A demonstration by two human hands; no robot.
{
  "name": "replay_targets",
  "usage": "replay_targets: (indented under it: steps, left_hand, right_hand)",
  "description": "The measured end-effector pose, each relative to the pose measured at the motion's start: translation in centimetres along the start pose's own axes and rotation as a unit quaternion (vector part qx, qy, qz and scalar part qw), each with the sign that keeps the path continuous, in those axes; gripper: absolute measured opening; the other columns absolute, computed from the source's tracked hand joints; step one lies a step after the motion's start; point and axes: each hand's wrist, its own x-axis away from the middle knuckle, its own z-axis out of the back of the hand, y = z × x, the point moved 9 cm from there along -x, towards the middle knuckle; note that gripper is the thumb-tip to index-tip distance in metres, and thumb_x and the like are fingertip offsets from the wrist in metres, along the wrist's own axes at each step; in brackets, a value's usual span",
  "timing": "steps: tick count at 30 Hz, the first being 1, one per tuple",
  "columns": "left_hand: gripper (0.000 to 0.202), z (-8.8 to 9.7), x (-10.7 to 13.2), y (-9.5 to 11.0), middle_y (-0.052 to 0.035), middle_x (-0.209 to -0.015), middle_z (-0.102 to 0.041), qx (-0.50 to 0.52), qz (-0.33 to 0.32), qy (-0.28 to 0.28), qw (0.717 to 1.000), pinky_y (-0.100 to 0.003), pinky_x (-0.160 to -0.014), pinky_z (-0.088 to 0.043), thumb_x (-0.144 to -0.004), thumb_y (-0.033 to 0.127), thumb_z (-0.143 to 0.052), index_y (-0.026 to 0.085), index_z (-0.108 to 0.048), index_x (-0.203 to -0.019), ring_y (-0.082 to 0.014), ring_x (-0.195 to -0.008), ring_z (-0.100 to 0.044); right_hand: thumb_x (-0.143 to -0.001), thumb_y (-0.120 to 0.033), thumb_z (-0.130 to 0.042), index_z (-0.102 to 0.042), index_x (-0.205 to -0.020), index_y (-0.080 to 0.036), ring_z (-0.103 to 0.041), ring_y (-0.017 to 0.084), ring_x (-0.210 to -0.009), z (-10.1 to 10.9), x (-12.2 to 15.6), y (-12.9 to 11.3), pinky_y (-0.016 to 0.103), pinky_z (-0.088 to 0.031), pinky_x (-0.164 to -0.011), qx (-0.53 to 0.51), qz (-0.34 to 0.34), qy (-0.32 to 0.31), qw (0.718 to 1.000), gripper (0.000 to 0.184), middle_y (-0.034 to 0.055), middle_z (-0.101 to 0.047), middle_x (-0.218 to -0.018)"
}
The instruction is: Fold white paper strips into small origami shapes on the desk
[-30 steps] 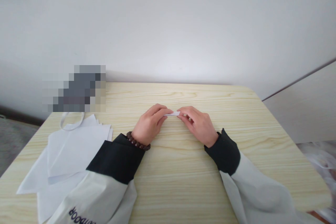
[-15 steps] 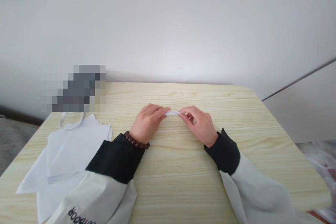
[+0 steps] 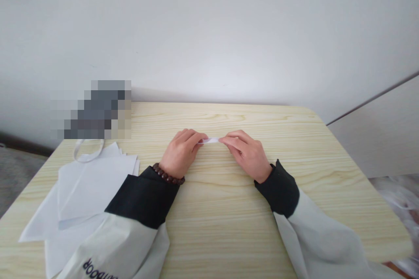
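A narrow folded strip of white paper (image 3: 211, 140) stretches between my two hands, just over the wooden table (image 3: 225, 218). My left hand (image 3: 180, 150), with a dark bead bracelet at the wrist, pinches the strip's left end between thumb and fingers. At the right end, my right hand (image 3: 247, 154) grips it between thumb and fingertips. The fingers cover both ends of the strip, so its full length is hidden.
Several white paper sheets (image 3: 88, 187) lie in a loose pile on the left of the table. A white ring (image 3: 77, 152) rests at the pile's far edge. Behind it stands a dark, pixelated object (image 3: 98, 111). A white wall (image 3: 222, 43) rises behind the table.
My left hand has shifted slightly left along the strip. My right fingers have straightened and moved a little left over its end. The strip looks turned, showing a wider face.
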Motion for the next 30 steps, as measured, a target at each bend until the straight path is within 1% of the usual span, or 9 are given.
replay_targets:
  steps: [3,5,8,12,14,18,22,25,30]
  left_hand:
    - [0.026,-0.4,0.1,0.5,-0.0037,-0.079,-0.063,-0.027,-0.036,-0.017,0.999,-0.030,-0.067,-0.046,-0.086,0.010,-0.049,0.019,-0.063,-0.105,-0.0161,-0.072,-0.055]
    - [0.028,-0.3,0.1,0.7,-0.0026,-0.078,-0.062,-0.037,-0.046,-0.015,0.998,-0.028,-0.066,-0.045,-0.086,0.011,-0.049,0.023,-0.064,-0.107,-0.0147,-0.070,-0.055]
    - [0.023,0.0,0.0,0.8,-0.0027,-0.081,-0.064,-0.024,-0.040,-0.007,0.999,-0.027,-0.068,-0.046,-0.086,0.015,-0.052,0.023,-0.065,-0.104,-0.0141,-0.073,-0.057]
    - [0.017,0.2,-0.1,1.1,-0.0044,-0.085,-0.067,0.003,-0.042,-0.002,0.999,-0.029,-0.071,-0.047,-0.087,0.018,-0.052,0.019,-0.065,-0.098,-0.0156,-0.078,-0.059]
    - [0.016,0.3,-0.1,1.2,-0.0050,-0.086,-0.067,0.019,-0.048,0.002,0.999,-0.029,-0.071,-0.048,-0.086,0.016,-0.052,0.017,-0.065,-0.094,-0.0161,-0.079,-0.059]
    - [0.019,0.3,-0.1,1.4,-0.0051,-0.084,-0.066,0.039,-0.063,0.005,0.997,-0.028,-0.071,-0.048,-0.084,0.008,-0.050,0.017,-0.065,-0.089,-0.0163,-0.078,-0.059]
    - [0.014,0.4,-0.2,0.7,-0.0061,-0.089,-0.065,0.050,-0.016,0.006,0.999,-0.030,-0.076,-0.050,-0.085,0.014,-0.051,0.016,-0.063,-0.092,-0.0168,-0.083,-0.060]
    - [0.018,0.1,-0.1,-0.2,-0.0069,-0.095,-0.064,0.043,0.026,-0.005,0.999,-0.030,-0.080,-0.050,-0.085,0.012,-0.050,0.015,-0.061,-0.099,-0.0173,-0.090,-0.060]
    - [0.022,-0.3,0.2,-1.0,-0.0063,-0.098,-0.065,0.018,0.034,-0.009,0.999,-0.032,-0.081,-0.049,-0.087,0.012,-0.045,0.017,-0.063,-0.098,-0.0179,-0.091,-0.060]
  right_hand:
    - [-0.090,-0.014,-0.046,-0.063,-0.104,-0.026,-0.063,0.013,-0.089,0.0,0.0,0.1,0.022,-0.050,-0.070,-0.001,-0.007,-0.005,1.000,0.026,0.0029,-0.064,-0.101]
    - [-0.090,-0.015,-0.045,-0.063,-0.104,-0.026,-0.062,0.013,-0.089,0.0,0.0,0.1,0.022,-0.050,-0.069,-0.003,-0.009,-0.004,1.000,0.025,0.0030,-0.064,-0.101]
    - [-0.091,-0.019,-0.045,-0.061,-0.106,-0.025,-0.063,0.013,-0.087,0.1,-0.1,0.1,0.021,-0.049,-0.066,-0.015,-0.018,0.008,1.000,0.023,0.0032,-0.065,-0.100]
    - [-0.090,-0.025,-0.049,-0.054,-0.111,-0.022,-0.061,0.009,-0.062,0.0,0.0,1.0,0.020,-0.047,-0.057,-0.035,-0.073,0.026,0.996,0.022,0.0018,-0.066,-0.093]
    - [-0.089,-0.027,-0.051,-0.052,-0.112,-0.022,-0.059,0.007,-0.055,-0.1,0.1,1.3,0.020,-0.046,-0.056,-0.044,-0.087,0.027,0.995,0.024,0.0009,-0.067,-0.091]
    - [-0.088,-0.028,-0.052,-0.054,-0.111,-0.022,-0.060,0.008,-0.055,-0.3,0.2,1.3,0.020,-0.047,-0.056,-0.050,-0.083,0.021,0.995,0.023,0.0013,-0.068,-0.092]
    - [-0.087,-0.028,-0.053,-0.055,-0.108,-0.022,-0.060,0.008,-0.055,0.0,0.2,1.3,0.020,-0.048,-0.057,-0.064,-0.090,0.038,0.993,0.021,0.0007,-0.068,-0.090]
    - [-0.088,-0.027,-0.053,-0.056,-0.107,-0.022,-0.059,0.007,-0.054,0.2,0.3,1.4,0.019,-0.047,-0.057,-0.073,-0.100,0.046,0.991,0.020,-0.0001,-0.068,-0.089]
    - [-0.089,-0.026,-0.050,-0.059,-0.105,-0.023,-0.059,0.010,-0.059,0.2,0.1,1.3,0.022,-0.048,-0.061,-0.056,-0.090,0.044,0.993,0.019,0.0015,-0.068,-0.090]
